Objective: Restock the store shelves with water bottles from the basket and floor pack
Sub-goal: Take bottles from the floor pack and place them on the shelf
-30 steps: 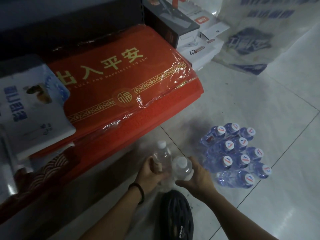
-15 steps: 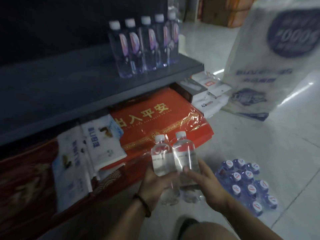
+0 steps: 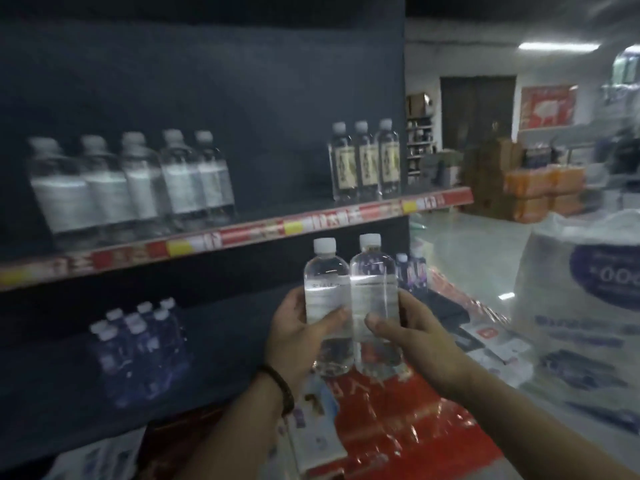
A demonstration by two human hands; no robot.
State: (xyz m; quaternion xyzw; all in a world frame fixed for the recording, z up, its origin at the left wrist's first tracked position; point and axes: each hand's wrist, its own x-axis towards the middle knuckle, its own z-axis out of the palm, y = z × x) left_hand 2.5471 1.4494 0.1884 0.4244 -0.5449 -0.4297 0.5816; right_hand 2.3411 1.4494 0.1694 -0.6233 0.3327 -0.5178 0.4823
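Two clear water bottles with white caps stand upright side by side in front of me. My left hand grips the left bottle and my right hand grips the right bottle. Both are held just below the red-edged upper shelf. On that shelf a row of white-labelled bottles stands at the left and three yellow-labelled bottles at the right, with a gap between them. The floor pack and basket are out of view.
Purple-labelled bottles stand on the dark lower shelf. Red wrapped mats lie below my hands. A large white printed sack stands to the right. Orange cartons sit further back on the floor.
Both hands have lifted the two bottles from floor level up to just under the upper shelf. My view has swung up from the floor pack to the shelves.
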